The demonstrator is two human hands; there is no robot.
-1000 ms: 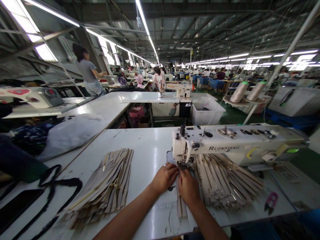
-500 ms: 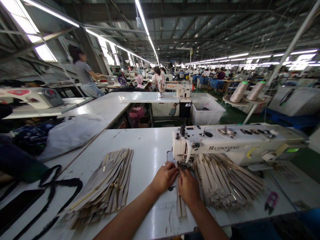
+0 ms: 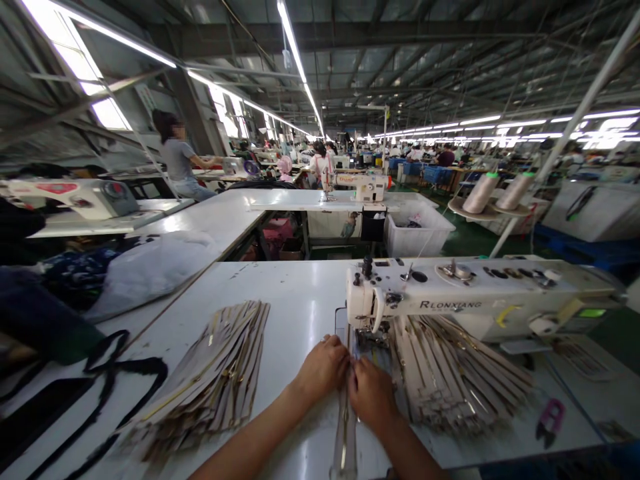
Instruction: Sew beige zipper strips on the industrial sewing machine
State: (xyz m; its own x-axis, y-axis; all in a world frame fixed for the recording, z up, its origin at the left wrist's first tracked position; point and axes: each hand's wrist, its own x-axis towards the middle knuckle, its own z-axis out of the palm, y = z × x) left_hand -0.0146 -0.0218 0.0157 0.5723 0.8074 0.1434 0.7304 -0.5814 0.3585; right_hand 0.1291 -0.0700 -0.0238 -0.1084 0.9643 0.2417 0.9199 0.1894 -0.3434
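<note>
Zipper strip (image 3: 345, 433) lies on white worktop (image 3: 295, 313), long axis running near-to-far, far end under needle of sewing machine (image 3: 450, 300). Left hand (image 3: 324, 367) & right hand (image 3: 371, 393) flank it, fingers curled, pressing strip flat at its edges. Stacks of strips either side. Machine reads "RLONXIANG".

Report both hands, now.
Left hand: fingers curled, pressing the long beige zipper strip.
Right hand: fingers curled, pressing the same strip.

Strip stacks (image 3: 215, 380) (image 3: 450, 373) flank a bare table (image 3: 300, 307) lane toward the sewing machine (image 3: 450, 300).
</note>
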